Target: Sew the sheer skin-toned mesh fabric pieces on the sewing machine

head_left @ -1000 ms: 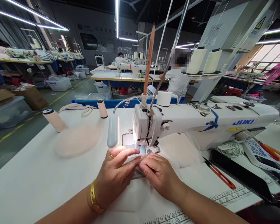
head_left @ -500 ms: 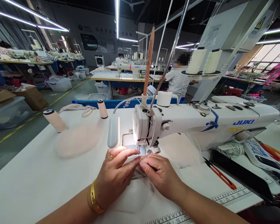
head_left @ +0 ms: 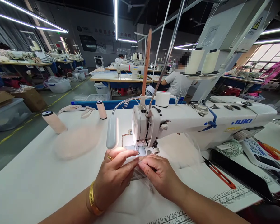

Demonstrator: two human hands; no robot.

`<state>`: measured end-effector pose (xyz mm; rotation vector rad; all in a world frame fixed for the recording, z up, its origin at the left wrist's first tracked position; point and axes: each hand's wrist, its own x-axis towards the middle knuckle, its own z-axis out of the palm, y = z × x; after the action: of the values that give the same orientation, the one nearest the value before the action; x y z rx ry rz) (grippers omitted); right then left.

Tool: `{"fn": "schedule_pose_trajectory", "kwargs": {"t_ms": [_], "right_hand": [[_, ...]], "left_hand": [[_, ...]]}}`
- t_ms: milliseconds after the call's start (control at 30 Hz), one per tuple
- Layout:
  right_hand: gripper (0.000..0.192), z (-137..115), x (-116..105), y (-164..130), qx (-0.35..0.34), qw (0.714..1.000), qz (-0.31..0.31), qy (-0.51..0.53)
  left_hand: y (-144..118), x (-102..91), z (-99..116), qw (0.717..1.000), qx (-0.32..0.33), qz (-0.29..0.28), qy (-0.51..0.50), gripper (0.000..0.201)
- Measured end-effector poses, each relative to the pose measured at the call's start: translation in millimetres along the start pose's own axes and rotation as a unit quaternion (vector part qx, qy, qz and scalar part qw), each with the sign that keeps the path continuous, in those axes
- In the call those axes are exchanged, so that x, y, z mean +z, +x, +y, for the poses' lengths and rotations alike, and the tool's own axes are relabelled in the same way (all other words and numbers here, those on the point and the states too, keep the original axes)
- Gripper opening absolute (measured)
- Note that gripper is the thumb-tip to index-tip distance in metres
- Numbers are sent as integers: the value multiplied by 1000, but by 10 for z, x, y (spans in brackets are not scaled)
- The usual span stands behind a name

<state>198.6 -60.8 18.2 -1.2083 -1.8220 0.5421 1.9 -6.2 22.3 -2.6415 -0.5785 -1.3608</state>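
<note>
My left hand point(head_left: 114, 175) and my right hand point(head_left: 160, 175) meet fingertip to fingertip just in front of the needle of a white JUKI sewing machine point(head_left: 200, 119). Between their fingertips they pinch a thin sheer piece of fabric point(head_left: 140, 174) that lies flat on the white table point(head_left: 25, 183) and reaches under the presser foot point(head_left: 138, 148). A small lamp point(head_left: 112, 132) on a bent neck lights the needle area. My left wrist wears a gold bangle, and a ring sits on one finger.
A pile of pale fabric pieces point(head_left: 77, 141) lies to the left, with two thread cones point(head_left: 53, 122) behind it. Red-handled snips point(head_left: 220, 175) and an orange-handled tool point(head_left: 274, 152) lie at right. A ruler scale point(head_left: 228, 197) runs along the table's near edge. Another person point(head_left: 177, 79) sits at a table beyond.
Both hands stay pinched on the fabric by the needle, with only slight shifts. The view has tilted a little.
</note>
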Motion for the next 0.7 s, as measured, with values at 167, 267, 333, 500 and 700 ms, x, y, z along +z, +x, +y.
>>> {"fn": "schedule_pose_trajectory", "kwargs": {"t_ms": [167, 267, 333, 500, 700], "right_hand": [[37, -4, -2, -1, -3, 1000, 1, 0], [39, -6, -3, -3, -6, 1000, 0, -4], [39, -7, -5, -3, -10, 1000, 1, -11], [38, -13, -9, 1, -13, 1000, -2, -26], [38, -4, 1, -10, -13, 1000, -2, -7]], "left_hand": [[7, 8, 0, 1000, -2, 9, 1, 21], [12, 8, 1, 1000, -7, 10, 1, 21], [13, 7, 3, 1000, -8, 11, 0, 21], [9, 8, 3, 1000, -12, 12, -6, 22], [10, 4, 3, 1000, -12, 11, -10, 21]]}}
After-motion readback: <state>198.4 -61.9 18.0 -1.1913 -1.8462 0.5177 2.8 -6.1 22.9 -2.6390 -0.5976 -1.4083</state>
